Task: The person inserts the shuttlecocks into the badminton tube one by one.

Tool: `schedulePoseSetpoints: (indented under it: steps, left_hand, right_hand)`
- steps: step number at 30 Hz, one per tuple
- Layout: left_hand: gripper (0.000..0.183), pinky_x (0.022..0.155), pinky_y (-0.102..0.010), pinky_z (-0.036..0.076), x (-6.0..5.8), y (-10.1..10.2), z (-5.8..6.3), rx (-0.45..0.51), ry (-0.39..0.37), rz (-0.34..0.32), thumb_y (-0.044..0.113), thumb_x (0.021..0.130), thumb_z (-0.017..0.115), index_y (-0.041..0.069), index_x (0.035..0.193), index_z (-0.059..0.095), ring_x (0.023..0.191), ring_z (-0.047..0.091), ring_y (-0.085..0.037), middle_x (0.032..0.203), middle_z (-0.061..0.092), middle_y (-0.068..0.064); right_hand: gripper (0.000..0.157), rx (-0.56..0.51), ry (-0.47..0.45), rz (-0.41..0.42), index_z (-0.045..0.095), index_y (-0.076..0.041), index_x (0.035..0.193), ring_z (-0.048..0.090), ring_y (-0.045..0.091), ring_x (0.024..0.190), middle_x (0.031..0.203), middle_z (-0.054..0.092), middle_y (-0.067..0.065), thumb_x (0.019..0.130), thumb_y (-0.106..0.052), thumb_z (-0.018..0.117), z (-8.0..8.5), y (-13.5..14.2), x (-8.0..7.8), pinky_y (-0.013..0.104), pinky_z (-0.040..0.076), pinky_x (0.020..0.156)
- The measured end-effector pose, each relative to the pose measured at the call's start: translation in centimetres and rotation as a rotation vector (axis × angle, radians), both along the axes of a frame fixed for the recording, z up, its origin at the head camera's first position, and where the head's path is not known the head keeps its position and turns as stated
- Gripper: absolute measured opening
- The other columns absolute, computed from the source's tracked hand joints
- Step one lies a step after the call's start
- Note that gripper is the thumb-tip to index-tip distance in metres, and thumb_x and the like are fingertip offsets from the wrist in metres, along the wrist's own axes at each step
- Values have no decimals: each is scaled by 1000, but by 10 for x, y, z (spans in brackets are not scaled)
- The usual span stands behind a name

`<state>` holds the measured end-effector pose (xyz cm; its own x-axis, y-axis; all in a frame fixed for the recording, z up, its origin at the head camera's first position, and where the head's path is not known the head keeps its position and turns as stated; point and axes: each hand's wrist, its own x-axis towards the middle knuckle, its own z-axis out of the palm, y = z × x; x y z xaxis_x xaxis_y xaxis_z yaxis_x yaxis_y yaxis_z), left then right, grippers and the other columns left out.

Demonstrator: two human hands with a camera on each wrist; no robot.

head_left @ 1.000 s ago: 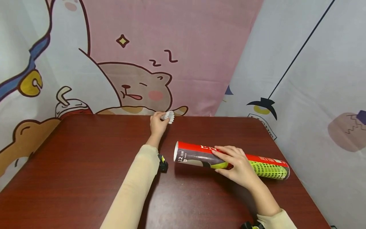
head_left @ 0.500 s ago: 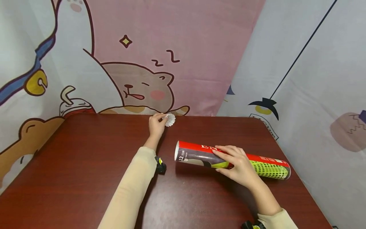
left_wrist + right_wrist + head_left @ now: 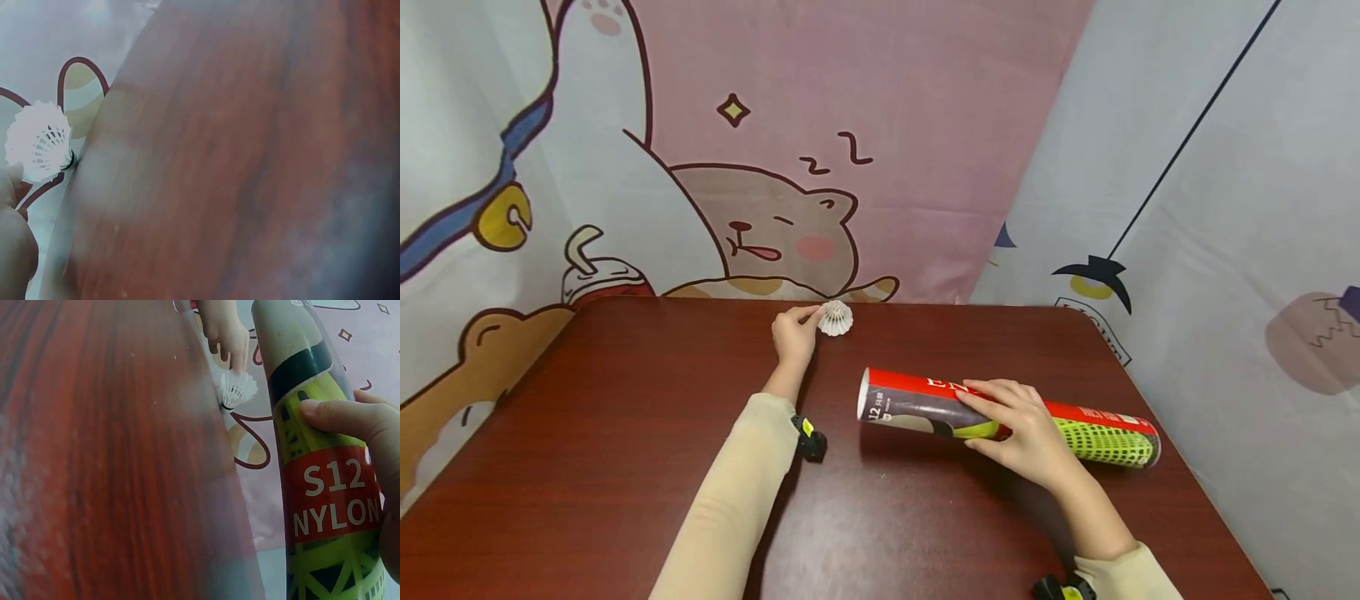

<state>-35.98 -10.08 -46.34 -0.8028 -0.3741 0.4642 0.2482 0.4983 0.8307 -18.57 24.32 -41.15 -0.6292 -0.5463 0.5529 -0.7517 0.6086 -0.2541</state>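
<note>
At the far edge of the table, my left hand [image 3: 795, 335] pinches a white shuttlecock [image 3: 836, 318] by its skirt with thumb and fingertips. In the left wrist view the fluted skirt of the shuttlecock [image 3: 40, 142] faces away from the table, and a dark ring marks its narrow end close to the tabletop. My right hand [image 3: 1018, 429] grips a long shuttlecock tube [image 3: 917, 406] around its middle, thumb on the near side. The tube lies sideways, white round end to the left, with a shadow beneath it. "S12 NYLON" shows on the tube [image 3: 331, 494] in the right wrist view.
The dark red wooden table [image 3: 625, 433] ends at a straight back edge. Behind it hangs a cloth [image 3: 925, 167] printed with cartoon animals, and more cloth lines the right side. Black wrist cameras [image 3: 811, 442] sit at both cuffs.
My left hand has moved slightly left and nearer with the shuttlecock, which has turned from pointing sideways to skirt fanned toward me. The right hand and tube have stayed nearly still.
</note>
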Motion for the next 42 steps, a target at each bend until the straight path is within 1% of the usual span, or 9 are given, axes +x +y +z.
schedulePoseSetpoints:
  steps: [5,8,13,17,19,26,29,35,42]
  left_hand:
    - [10,85,-40,48,4,-4,0,34,-28,9,12,83,76,5,90,78,94,66,-27,93,72,-10]
    - [10,85,-37,48,7,-7,-1,68,-29,0,9,84,74,2,91,77,93,66,-27,93,72,-12]
    - [10,80,-38,49,12,-10,-2,129,-15,-30,5,85,72,-2,91,75,89,66,-28,91,71,-16]
    - [11,76,-39,49,17,-12,-2,156,3,-55,3,86,69,-6,92,73,85,65,-29,89,70,-19]
    - [12,75,-37,49,21,-13,-1,169,1,-66,3,87,69,-7,93,73,84,64,-29,89,70,-20]
    - [13,65,-20,44,36,-16,3,235,-38,-96,5,88,68,-7,93,72,76,59,-18,86,70,-18]
    - [13,63,-17,43,43,-19,4,285,-52,-122,5,88,68,-7,93,72,73,56,-13,85,70,-16]
    - [15,62,-17,44,58,-27,5,392,-80,-183,6,88,68,-7,95,72,73,55,-9,84,69,-11]
    - [16,64,-18,45,77,-35,8,416,-102,-232,6,88,68,-9,96,70,75,56,-9,85,69,-10]
  right_hand:
    - [74,-3,-6,6,61,-21,131,47,24,117,130,58,5,62,-20,91,0,-1,0,46,33,93]
    - [74,-6,-7,11,62,-20,130,47,24,117,130,58,5,62,-20,91,0,-1,0,46,33,92]
    - [74,-5,-3,14,62,-20,130,47,24,117,131,57,3,62,-20,90,0,-2,1,47,32,92]
    - [74,0,-4,13,61,-20,131,47,24,117,131,57,4,62,-20,90,0,-2,1,47,32,92]
    - [74,1,-4,11,62,-20,130,47,24,117,131,57,3,62,-20,90,0,-3,1,47,32,93]
    - [73,5,2,9,62,-20,130,47,24,117,131,57,3,62,-20,90,-2,-3,1,47,32,93]
    - [74,7,4,11,62,-20,130,47,25,117,131,57,4,62,-20,90,-3,-3,0,47,33,92]
    - [75,11,12,13,62,-20,130,47,24,116,130,58,5,61,-20,91,-4,-3,0,47,33,91]
    - [76,16,14,15,61,-19,131,48,25,116,131,57,4,61,-19,91,-6,-3,-1,47,33,89]
